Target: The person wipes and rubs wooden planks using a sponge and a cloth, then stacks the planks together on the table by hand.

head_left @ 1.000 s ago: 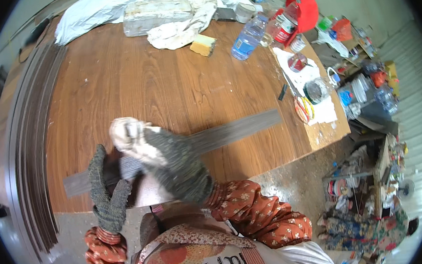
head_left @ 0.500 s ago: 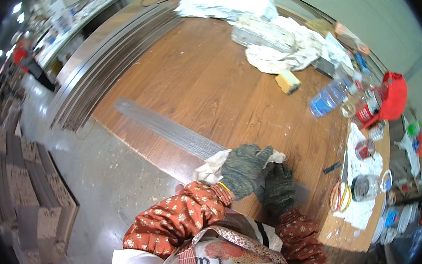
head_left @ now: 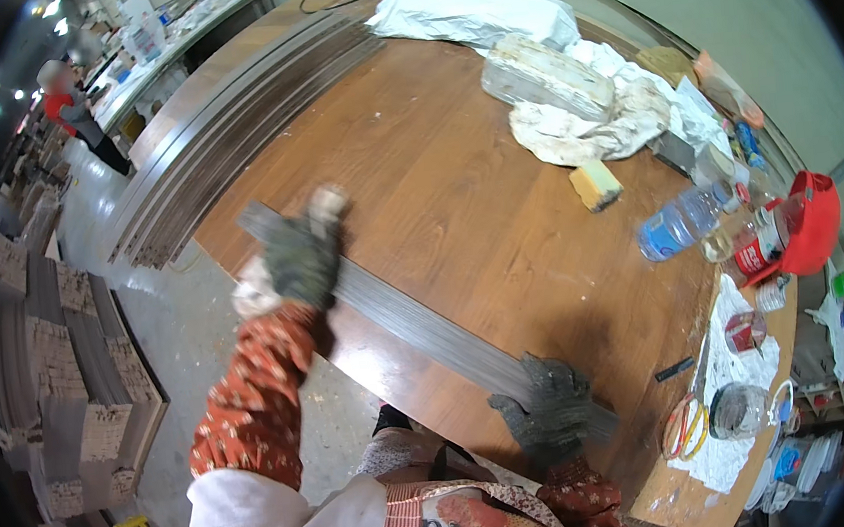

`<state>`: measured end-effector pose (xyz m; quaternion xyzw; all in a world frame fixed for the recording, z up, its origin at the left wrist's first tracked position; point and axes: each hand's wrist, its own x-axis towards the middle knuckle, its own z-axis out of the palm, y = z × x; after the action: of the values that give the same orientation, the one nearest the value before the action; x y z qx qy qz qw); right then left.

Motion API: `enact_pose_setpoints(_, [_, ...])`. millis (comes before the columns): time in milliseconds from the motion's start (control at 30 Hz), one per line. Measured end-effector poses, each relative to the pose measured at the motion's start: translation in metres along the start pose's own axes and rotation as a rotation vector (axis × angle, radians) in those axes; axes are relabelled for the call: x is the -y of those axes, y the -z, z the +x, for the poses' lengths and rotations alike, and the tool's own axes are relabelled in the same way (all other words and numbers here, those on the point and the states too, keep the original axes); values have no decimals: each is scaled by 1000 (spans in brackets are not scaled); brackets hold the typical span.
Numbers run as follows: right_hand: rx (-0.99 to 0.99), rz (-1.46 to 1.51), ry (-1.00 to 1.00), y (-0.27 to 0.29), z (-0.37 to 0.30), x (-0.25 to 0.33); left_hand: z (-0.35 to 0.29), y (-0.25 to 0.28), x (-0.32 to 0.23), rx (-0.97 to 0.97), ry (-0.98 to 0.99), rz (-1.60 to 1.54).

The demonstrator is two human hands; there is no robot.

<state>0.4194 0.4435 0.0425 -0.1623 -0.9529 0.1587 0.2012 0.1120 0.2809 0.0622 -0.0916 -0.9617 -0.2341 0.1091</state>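
**Gray board (head_left: 416, 312) partway wiped, by my read**

From my end, the board lay slantwise on the brown table (head_left: 433, 162), near its front edge. Gloved left hand (head_left: 303, 261) was closed over an off-white cloth (head_left: 256, 288) toward the board's left end, cloth poking out both sides; blurred, so finger detail was lost. Gloved right hand (head_left: 547, 411) sat across the board near its right end, thumb spread from the fingers; couldn't tell if it pinched the edges or just pressed. Progress: middle stretch uncovered, no residue I could make out. Part under the cloth I'd call unfinished. More dark strips (head_left: 212, 153) lay along the table's left side; couldn't tell which were wiped. Yellow sponge (head_left: 596, 186) lay apart, untouched.
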Motion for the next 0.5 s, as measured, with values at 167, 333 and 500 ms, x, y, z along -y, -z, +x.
enact_pose_setpoints(167, [73, -44, -65, 8, 4, 10, -105, -17, -42, -21, -917, -359])
enact_pose_setpoints(333, [86, -115, -46, 5, 6, 16, 16, -19, 77, 471, -478, -482])
enact_pose_setpoints(500, [24, -129, -10, 1, 5, 11, 77, 21, 98, -70, -317, 168])
